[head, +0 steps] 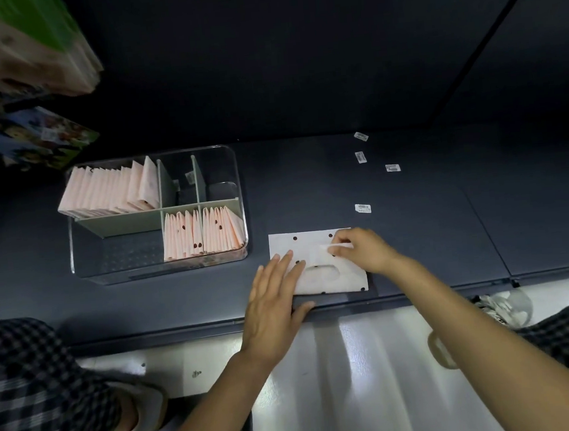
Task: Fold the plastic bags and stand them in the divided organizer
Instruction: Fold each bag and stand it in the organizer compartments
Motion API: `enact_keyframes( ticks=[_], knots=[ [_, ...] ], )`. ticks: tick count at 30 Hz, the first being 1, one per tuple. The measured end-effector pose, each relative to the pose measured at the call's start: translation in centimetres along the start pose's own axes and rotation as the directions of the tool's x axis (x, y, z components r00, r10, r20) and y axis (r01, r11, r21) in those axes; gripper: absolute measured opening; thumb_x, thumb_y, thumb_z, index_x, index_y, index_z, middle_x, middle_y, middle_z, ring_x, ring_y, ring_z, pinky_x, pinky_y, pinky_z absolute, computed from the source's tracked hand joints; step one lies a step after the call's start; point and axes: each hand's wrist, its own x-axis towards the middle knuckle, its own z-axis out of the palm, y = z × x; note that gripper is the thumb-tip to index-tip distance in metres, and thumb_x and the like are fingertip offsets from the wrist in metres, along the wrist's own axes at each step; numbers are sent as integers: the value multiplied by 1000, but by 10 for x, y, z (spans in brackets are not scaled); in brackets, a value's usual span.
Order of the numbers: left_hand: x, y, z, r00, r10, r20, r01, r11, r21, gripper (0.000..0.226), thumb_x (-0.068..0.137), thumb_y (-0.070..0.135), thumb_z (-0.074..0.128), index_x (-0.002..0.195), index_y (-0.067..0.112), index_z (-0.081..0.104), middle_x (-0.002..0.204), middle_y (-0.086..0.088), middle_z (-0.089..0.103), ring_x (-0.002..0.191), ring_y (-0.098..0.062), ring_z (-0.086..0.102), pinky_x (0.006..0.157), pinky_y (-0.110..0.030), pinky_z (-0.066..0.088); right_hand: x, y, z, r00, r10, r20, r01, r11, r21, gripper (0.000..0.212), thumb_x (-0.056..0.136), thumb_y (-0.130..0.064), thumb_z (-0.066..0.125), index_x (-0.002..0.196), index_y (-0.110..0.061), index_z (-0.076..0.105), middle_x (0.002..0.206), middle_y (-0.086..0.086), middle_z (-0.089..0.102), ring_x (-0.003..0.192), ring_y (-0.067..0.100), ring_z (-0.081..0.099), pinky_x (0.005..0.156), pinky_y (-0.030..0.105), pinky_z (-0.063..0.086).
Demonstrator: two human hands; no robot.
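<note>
A pale plastic bag point(316, 245) with dark dots and an oval handle cutout lies flat on the dark shelf, near its front edge. My left hand point(273, 298) presses flat on the bag's left part with straight fingers. My right hand point(361, 249) pinches a thin folded flap of the bag at its upper right. To the left stands the clear divided organizer point(73, 254). Folded pink bags point(109, 189) stand in its back left compartment, and more folded bags point(202, 234) fill two front right compartments.
Several small white barcode labels point(362, 208) lie on the shelf behind the bag. Colourful packages point(39, 137) hang at the upper left. Below the shelf edge point(183, 330) is a pale floor, with checked trouser legs at both sides.
</note>
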Motion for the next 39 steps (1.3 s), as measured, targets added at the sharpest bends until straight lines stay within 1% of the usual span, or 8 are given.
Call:
enact_keyframes(
  ticks=[5,11,21,25,27,30,35,39],
  knots=[
    [-2,0,3,994,41,99,-53,990,129,64,82,33,71,137,13,46,149,-6,36,138,-28,32,113,-48,18,26,-3,-4,999,38,-11,-38,999,-35,14,90,-29,60,81,-18,61,100,6,67,99,22,58,86,35,45],
    [-3,-2,10,981,38,192,-95,951,294,76,82,48,65,142,10,39,150,-8,35,138,-27,32,110,-52,27,43,-1,-6,998,66,9,-65,992,-112,13,90,-31,59,86,-19,63,100,5,67,98,23,58,86,35,46],
    [-16,-17,28,928,-4,372,-120,943,310,71,96,59,23,143,32,-23,153,-7,-25,142,-27,-21,114,-43,-16,47,-2,-3,995,92,-45,-96,989,-112,13,90,-29,58,82,-20,59,97,5,67,94,24,59,78,33,45],
    [-16,-15,27,919,-8,394,-132,936,328,70,95,61,17,138,35,-31,147,-9,-35,140,-30,-27,115,-45,-16,23,-9,10,925,-53,-376,-70,949,-306,16,89,-24,58,102,-14,61,105,6,61,101,28,53,85,37,42],
    [-14,-13,27,919,-17,394,-132,928,348,70,95,61,18,139,34,-29,146,-11,-35,140,-31,-25,114,-47,-17,-1,-15,27,814,-334,-475,103,888,-448,14,84,-13,64,97,-10,66,99,9,62,93,32,57,81,39,45],
    [-13,-11,27,920,-31,392,-125,923,365,69,95,61,22,146,32,-15,149,-12,-29,143,-33,-18,113,-48,-17,-39,-8,60,729,-617,-295,397,733,-552,12,76,-11,75,87,-14,71,92,2,69,84,24,65,75,31,52],
    [-10,-14,23,913,-35,406,-132,916,378,68,94,62,22,148,36,-9,157,-11,-16,145,-27,-10,116,-43,-8,-60,24,66,753,-575,-320,394,783,-482,25,65,-10,84,89,-12,76,94,-1,73,81,18,70,73,28,55],
    [-3,-18,9,950,-19,312,-73,958,278,53,94,56,37,141,34,37,156,-3,20,142,-21,22,114,-37,16,-68,45,49,751,-559,-351,360,793,-492,26,59,-8,88,82,-11,77,92,-1,74,76,18,71,70,28,55]
  ],
)
